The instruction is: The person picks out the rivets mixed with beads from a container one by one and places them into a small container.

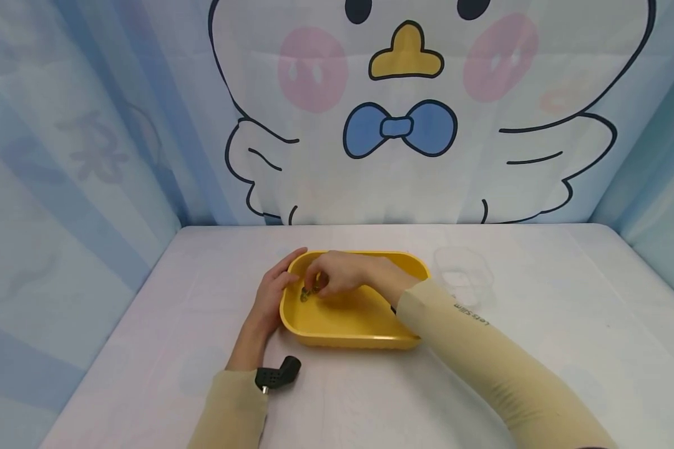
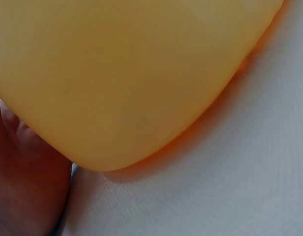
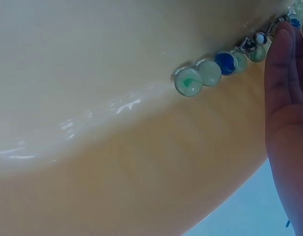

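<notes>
A yellow tray (image 1: 348,318) stands on the table. My left hand (image 1: 269,296) holds its left edge, thumb at the rim and fingers along the outside; the left wrist view shows part of that hand (image 2: 28,182) against the tray's wall. Inside the tray, my right hand (image 1: 339,272) reaches down with bent fingers at the left end. Glass marbles (image 3: 189,81), clear green and blue, line up along the tray's inner edge, with small shiny metal pieces (image 3: 248,45) among them. The fingers (image 3: 280,59) are at this row; whether they pinch a piece is hidden.
A clear plastic container (image 1: 463,274) lies on the white table (image 1: 539,324) right of the tray. A dark object is partly visible by the right sleeve (image 1: 460,330). A patterned curtain (image 1: 399,181) hangs behind the table, with others at both sides.
</notes>
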The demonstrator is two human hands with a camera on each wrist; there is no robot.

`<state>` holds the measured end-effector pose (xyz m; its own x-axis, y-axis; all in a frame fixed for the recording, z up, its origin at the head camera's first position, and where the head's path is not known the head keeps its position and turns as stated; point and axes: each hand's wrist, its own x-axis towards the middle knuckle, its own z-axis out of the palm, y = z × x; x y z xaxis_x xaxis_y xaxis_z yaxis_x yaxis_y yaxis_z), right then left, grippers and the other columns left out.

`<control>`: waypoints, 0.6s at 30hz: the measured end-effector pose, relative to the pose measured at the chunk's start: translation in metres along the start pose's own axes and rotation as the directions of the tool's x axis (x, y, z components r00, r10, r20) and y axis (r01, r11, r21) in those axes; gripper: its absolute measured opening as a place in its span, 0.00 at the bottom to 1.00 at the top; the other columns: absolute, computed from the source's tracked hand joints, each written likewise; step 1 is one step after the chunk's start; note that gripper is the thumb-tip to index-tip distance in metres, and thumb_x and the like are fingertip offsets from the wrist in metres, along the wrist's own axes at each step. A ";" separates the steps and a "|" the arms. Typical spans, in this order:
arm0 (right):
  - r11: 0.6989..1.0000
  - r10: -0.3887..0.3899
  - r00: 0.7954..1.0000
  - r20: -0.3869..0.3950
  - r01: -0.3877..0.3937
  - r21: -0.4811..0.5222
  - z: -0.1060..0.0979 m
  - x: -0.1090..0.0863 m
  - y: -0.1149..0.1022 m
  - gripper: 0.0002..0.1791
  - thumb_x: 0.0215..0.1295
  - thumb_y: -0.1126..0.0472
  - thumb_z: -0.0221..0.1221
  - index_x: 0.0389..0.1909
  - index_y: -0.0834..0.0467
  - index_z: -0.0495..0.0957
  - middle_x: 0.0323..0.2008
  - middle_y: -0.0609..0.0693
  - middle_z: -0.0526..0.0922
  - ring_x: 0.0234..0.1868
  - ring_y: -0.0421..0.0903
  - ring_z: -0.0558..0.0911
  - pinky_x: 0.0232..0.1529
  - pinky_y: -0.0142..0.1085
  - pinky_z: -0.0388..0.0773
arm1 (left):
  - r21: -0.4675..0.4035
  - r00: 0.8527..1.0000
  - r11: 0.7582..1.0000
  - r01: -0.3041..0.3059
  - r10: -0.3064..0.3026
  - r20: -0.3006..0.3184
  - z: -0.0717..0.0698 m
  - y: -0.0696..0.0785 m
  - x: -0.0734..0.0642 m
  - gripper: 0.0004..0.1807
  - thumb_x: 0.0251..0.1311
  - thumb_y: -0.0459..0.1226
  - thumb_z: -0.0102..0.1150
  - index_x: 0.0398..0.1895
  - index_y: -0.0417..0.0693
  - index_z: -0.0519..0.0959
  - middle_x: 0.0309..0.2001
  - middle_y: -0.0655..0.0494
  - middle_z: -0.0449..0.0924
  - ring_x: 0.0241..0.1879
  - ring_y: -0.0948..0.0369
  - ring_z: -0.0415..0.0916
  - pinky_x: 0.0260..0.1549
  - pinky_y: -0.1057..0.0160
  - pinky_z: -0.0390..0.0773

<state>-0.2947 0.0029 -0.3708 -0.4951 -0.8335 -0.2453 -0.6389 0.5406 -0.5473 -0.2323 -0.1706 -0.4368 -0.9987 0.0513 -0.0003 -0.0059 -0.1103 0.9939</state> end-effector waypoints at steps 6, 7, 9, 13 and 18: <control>1.000 -0.003 1.000 0.015 0.003 -0.010 0.001 0.001 0.002 0.12 0.66 0.66 0.64 0.50 0.55 0.83 0.45 0.45 0.82 0.45 0.44 0.78 0.50 0.30 0.77 | 0.005 1.000 1.000 0.000 0.000 0.001 0.001 0.001 0.000 0.33 0.63 0.29 0.39 0.74 0.49 0.68 0.74 0.57 0.62 0.73 0.59 0.56 0.71 0.58 0.57; 1.000 -0.007 1.000 0.017 0.008 -0.013 0.001 0.001 0.002 0.12 0.66 0.67 0.64 0.49 0.55 0.84 0.45 0.45 0.82 0.45 0.44 0.78 0.50 0.30 0.77 | 0.007 1.000 1.000 0.000 0.000 0.001 0.001 0.001 0.000 0.33 0.63 0.29 0.39 0.74 0.49 0.68 0.75 0.57 0.62 0.73 0.59 0.56 0.71 0.58 0.57; 1.000 -0.015 1.000 0.018 0.015 -0.014 0.001 0.001 0.003 0.12 0.66 0.67 0.64 0.49 0.55 0.84 0.44 0.45 0.82 0.44 0.43 0.78 0.50 0.30 0.77 | 0.011 1.000 1.000 0.002 -0.002 -0.001 0.001 0.001 0.000 0.33 0.63 0.29 0.38 0.74 0.49 0.68 0.75 0.57 0.62 0.74 0.59 0.56 0.71 0.58 0.57; 1.000 -0.019 1.000 0.023 0.019 -0.006 0.001 0.001 0.003 0.11 0.65 0.66 0.64 0.48 0.54 0.84 0.44 0.45 0.83 0.44 0.43 0.78 0.50 0.30 0.77 | 0.012 1.000 1.000 0.005 -0.005 -0.002 0.001 0.001 0.000 0.33 0.63 0.29 0.38 0.74 0.49 0.68 0.75 0.56 0.62 0.74 0.59 0.55 0.71 0.58 0.56; 1.000 -0.025 0.999 0.040 0.025 -0.002 0.000 0.001 0.003 0.11 0.64 0.67 0.65 0.46 0.54 0.85 0.40 0.44 0.82 0.43 0.43 0.78 0.49 0.30 0.77 | 0.012 1.000 1.000 0.006 -0.006 -0.003 0.001 0.002 -0.001 0.33 0.63 0.29 0.38 0.73 0.51 0.69 0.75 0.57 0.62 0.74 0.59 0.56 0.71 0.58 0.56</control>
<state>-0.2970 0.0037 -0.3724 -0.4548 -0.8507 -0.2637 -0.6524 0.5198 -0.5515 -0.2316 -0.1699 -0.4350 -0.9988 0.0490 -0.0061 -0.0109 -0.0979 0.9951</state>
